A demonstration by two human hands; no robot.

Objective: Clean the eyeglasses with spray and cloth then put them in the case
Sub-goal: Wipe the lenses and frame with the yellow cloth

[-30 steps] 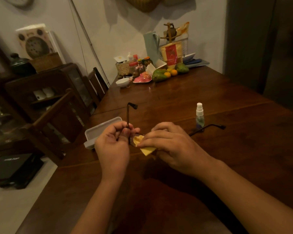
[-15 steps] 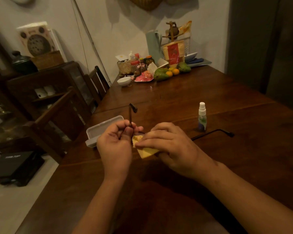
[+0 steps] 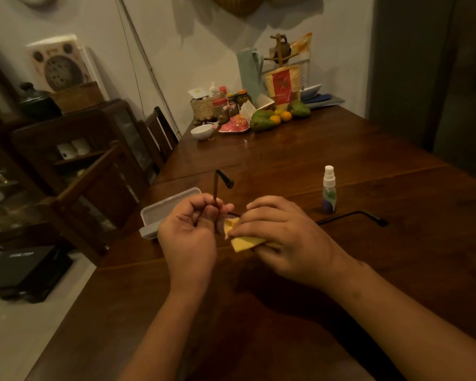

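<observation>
The eyeglasses (image 3: 349,216), thin and dark-framed, are held above the near middle of the wooden table (image 3: 300,149). The front of the frame is hidden between the two hands; one temple arm is seen pointing upward with its hooked tip, the other extending to the right just over the tabletop. The left hand (image 3: 188,237) is curled, its fingers pinched around the base of the upright temple. The right hand (image 3: 283,237) is laid over the lens area, its fingers pressed together on a folded yellow cloth (image 3: 242,239), soft and matte, of which only the corners are visible. Whether the lens is touched by the cloth cannot be told.

Just beyond the left hand, an open pale case (image 3: 166,209), oblong with rounded corners, is partly covered by that hand. To the right, near the horizontal temple, a small clear spray bottle (image 3: 329,191) with a white nozzle is stood upright. At the far end of the table, well apart, a white bowl (image 3: 201,131), a woven basket (image 3: 204,108), jars and green and orange fruit (image 3: 270,119) are gathered. Dark wooden chairs (image 3: 94,182) are set along the left edge.
</observation>
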